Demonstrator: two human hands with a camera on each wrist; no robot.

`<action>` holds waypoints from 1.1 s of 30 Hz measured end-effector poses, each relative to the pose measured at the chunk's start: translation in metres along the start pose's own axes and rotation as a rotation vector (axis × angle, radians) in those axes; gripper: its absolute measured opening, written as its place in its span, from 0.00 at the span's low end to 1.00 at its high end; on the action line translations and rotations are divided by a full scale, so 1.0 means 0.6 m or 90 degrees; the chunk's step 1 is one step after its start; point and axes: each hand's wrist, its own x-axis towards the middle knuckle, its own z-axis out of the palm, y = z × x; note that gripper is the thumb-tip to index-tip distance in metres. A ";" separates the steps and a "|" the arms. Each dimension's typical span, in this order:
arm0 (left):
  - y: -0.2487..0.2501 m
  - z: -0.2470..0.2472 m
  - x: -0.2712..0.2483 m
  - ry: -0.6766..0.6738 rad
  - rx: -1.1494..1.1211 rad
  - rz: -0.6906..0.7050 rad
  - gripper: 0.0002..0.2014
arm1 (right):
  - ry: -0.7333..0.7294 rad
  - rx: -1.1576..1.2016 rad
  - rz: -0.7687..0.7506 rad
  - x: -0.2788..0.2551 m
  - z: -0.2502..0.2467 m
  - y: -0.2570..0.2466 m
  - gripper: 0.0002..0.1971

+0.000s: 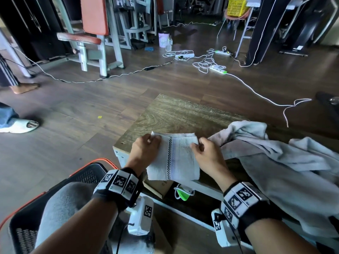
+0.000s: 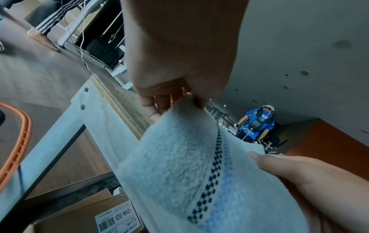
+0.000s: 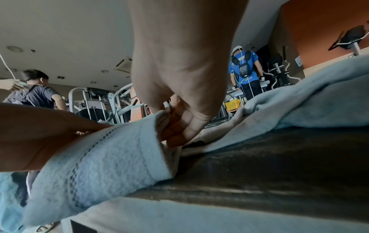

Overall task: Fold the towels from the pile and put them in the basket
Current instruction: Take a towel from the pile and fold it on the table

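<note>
A small pale towel [image 1: 176,158] with a dark checkered stripe lies folded on the wooden table [image 1: 176,114], its near edge hanging over the table's front. My left hand [image 1: 146,143] pinches its far left corner. My right hand [image 1: 200,146] pinches the far right corner. The left wrist view shows the towel [image 2: 179,165] held between thumb and fingers, and the right wrist view shows the right hand's fingers [image 3: 179,126] curled on the towel's edge [image 3: 111,157]. A pile of grey towels [image 1: 275,153] spreads across the table's right. The black basket [image 1: 55,208] with an orange rim stands at the lower left, a grey folded towel [image 1: 62,204] inside.
A cardboard box [image 1: 159,186] and a green-and-white cable [image 1: 183,194] sit on the shelf under the table. Power strips and white cords [image 1: 207,61] trail over the floor beyond. Gym machines [image 1: 95,33] stand at the back. Other people's feet [image 1: 20,125] are at the left.
</note>
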 end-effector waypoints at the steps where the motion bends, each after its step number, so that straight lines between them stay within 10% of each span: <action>1: 0.001 0.005 0.014 0.006 0.000 -0.009 0.16 | 0.004 -0.006 0.021 0.015 0.005 -0.001 0.18; 9: -0.021 0.026 0.071 0.001 0.046 -0.076 0.16 | 0.012 -0.131 -0.004 0.067 0.037 0.021 0.15; 16: -0.015 0.024 0.073 0.048 0.065 0.058 0.16 | -0.061 -0.347 -0.103 0.065 0.033 0.002 0.16; 25: -0.015 0.005 -0.008 -0.026 0.281 0.188 0.25 | -0.087 -0.351 0.035 0.032 0.022 -0.014 0.26; 29: -0.029 0.018 -0.046 -0.126 0.375 0.248 0.39 | -0.022 -0.289 -0.127 0.002 0.018 0.002 0.12; 33: -0.044 0.029 -0.061 -0.157 0.422 0.332 0.34 | -0.105 -0.282 -0.219 -0.027 0.028 0.019 0.19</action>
